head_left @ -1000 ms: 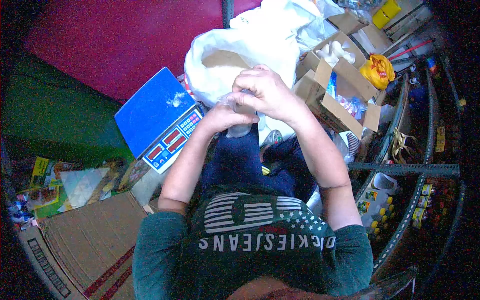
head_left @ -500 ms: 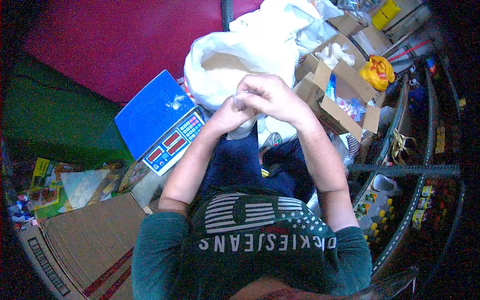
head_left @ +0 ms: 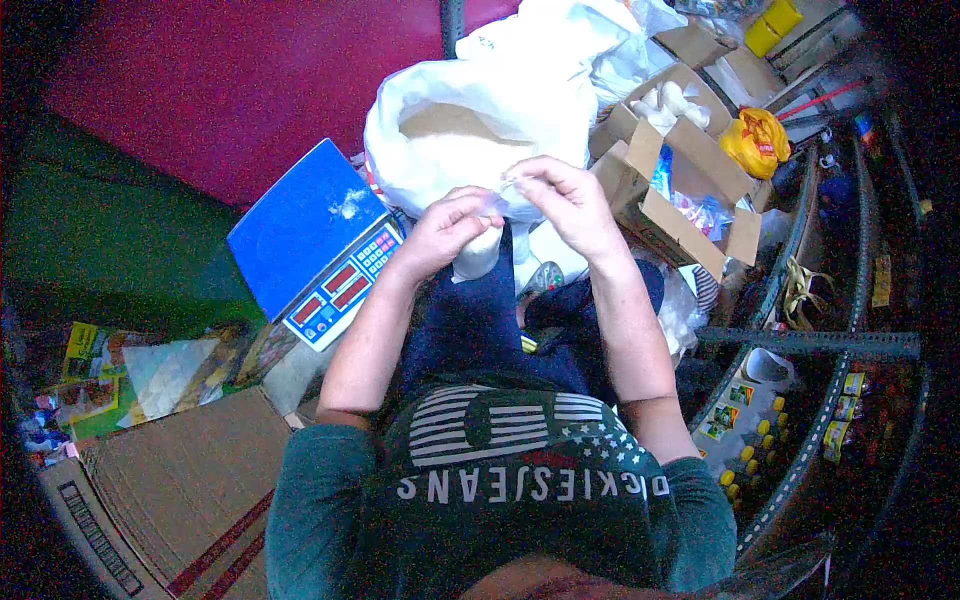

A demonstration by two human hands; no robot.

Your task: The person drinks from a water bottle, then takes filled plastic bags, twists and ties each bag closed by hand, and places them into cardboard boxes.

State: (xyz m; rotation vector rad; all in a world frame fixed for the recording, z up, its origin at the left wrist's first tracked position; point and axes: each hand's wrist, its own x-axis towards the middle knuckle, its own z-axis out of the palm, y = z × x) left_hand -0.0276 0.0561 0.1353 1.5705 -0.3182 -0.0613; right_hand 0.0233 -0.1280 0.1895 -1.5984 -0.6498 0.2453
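My left hand (head_left: 447, 232) is closed round the gathered neck of a small clear bag (head_left: 478, 258) filled with something white, which hangs over my left thigh. To its right, my right hand (head_left: 572, 205) pinches the twisted plastic end of the same bag, fingertips together. Beyond both hands stands a large open white sack (head_left: 395, 150) with pale powdery contents. A blue-topped scale (head_left: 312, 225) with red displays lies left of the sack, a white smear of powder on its plate.
Open cardboard boxes (head_left: 685, 235) stand at the right, beside a yellow bag (head_left: 755, 143). Metal shelving (head_left: 810, 343) with yellow-capped bottles runs down the right side. A flat cardboard box (head_left: 190, 480) lies at lower left. A red surface (head_left: 250, 80) is behind the scale.
My hands, close together before, have moved apart, the right one shifting to the right with the plastic end. The filled bag now shows more below my left hand.
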